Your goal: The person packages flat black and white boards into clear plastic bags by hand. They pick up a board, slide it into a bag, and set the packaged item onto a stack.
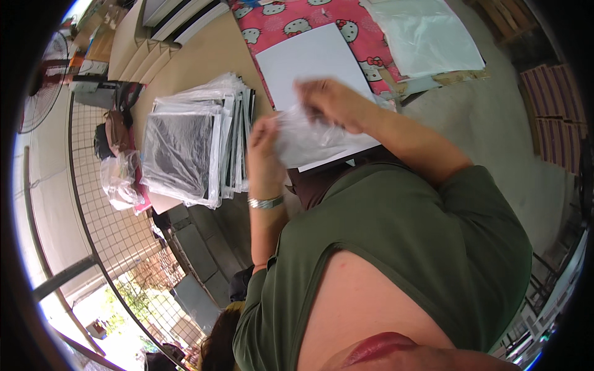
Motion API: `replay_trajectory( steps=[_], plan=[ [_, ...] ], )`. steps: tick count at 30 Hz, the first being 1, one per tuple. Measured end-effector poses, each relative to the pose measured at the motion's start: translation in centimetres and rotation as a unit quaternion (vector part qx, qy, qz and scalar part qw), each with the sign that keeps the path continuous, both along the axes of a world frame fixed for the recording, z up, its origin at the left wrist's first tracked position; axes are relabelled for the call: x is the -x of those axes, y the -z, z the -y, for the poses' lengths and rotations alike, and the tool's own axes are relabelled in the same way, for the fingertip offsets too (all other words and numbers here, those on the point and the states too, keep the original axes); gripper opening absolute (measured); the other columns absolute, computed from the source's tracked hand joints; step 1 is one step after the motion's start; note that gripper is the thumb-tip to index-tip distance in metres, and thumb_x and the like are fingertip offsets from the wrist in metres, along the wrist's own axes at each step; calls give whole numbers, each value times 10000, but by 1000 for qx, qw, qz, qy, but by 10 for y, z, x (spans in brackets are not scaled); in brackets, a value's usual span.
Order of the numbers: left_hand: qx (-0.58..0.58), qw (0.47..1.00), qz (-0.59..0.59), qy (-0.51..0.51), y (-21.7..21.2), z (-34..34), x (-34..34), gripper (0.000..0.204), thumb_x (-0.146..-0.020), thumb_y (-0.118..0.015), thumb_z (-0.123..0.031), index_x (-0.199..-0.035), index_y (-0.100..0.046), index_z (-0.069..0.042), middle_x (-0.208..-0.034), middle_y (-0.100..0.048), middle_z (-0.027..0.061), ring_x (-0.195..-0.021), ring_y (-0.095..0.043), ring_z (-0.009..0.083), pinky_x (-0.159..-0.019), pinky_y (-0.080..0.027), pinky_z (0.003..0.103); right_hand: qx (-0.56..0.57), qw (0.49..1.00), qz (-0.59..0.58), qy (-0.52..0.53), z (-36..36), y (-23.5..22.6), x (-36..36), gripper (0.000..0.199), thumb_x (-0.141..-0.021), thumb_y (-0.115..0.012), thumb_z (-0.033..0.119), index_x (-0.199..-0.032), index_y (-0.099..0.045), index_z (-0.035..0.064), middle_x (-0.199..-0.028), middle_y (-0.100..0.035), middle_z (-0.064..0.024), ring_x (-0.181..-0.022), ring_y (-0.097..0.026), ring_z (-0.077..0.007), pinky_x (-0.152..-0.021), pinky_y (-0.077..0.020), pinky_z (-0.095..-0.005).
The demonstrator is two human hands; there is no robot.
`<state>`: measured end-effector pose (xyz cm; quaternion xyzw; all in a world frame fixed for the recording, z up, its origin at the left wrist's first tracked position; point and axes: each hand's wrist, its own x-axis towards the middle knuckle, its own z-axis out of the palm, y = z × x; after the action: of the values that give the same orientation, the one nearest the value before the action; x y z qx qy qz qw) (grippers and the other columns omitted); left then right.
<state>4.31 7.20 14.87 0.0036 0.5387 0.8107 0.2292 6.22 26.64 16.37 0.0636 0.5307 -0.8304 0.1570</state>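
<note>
A white flat board or sheet [312, 59] lies on the table in front of me, its near part under crumpled clear plastic [318, 145]. At the plastic's left edge, my left hand [265, 135] has its fingers closed on it. Over the plastic and the white sheet, my right hand [331, 102] is bent at the fingers and smeared by motion; whether it grips the plastic cannot be made out. Left of my left hand stands a stack of plastic-wrapped dark flat pieces with pale edges [179, 145].
Under the sheet is a pink cartoon-print cover [250, 31]. A pile of clear plastic sleeves [427, 40] lies at the far right. Cardboard with black-and-white flat pieces [185, 21] stands far left. Beyond the table's left side are a fan [46, 80] and a wire-mesh wall [102, 216].
</note>
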Motion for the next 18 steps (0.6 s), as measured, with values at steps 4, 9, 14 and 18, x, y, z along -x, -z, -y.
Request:
replay_trajectory(
  steps=[4, 9, 14, 18],
  plan=[
    [-131, 985, 63, 92, -21, 37, -7, 291, -889, -492, -261, -1049, -534, -21, -1008, -610, 114, -904, -605, 247, -802, -498, 393, -81, 948, -192, -242, -40, -7, -20, 169, -844, -594, 179, -921, -654, 42, -751, -617, -6, -727, -537, -73, -671, -415, -235],
    [153, 938, -72, 302, -13, 50, -25, 473, -804, -607, -251, -1163, -499, 38, -1033, -609, 113, -927, -596, 216, -818, -495, 383, 108, 987, -75, -90, -73, -25, -10, 278, -885, -524, 321, -838, -603, 59, -794, -620, -29, -768, -572, -128, -724, -449, -279],
    [-173, 975, 38, 133, -37, 63, 0, 462, -863, -505, -363, -1142, -516, 5, -1041, -585, 160, -903, -579, 264, -768, -489, 361, -390, 867, -124, -284, -85, -28, -31, 249, -815, -628, 329, -910, -605, 100, -788, -613, -5, -843, -578, -130, -736, -455, -289],
    [302, 840, -159, 422, -7, 35, -6, 339, -782, -626, -87, -1104, -541, -20, -857, -581, 4, -763, -526, 104, -660, -447, 264, 138, 975, -153, 86, -104, -23, -4, 238, -811, -640, 305, -852, -596, 74, -746, -600, -43, -741, -577, -133, -725, -443, -244]
  ],
)
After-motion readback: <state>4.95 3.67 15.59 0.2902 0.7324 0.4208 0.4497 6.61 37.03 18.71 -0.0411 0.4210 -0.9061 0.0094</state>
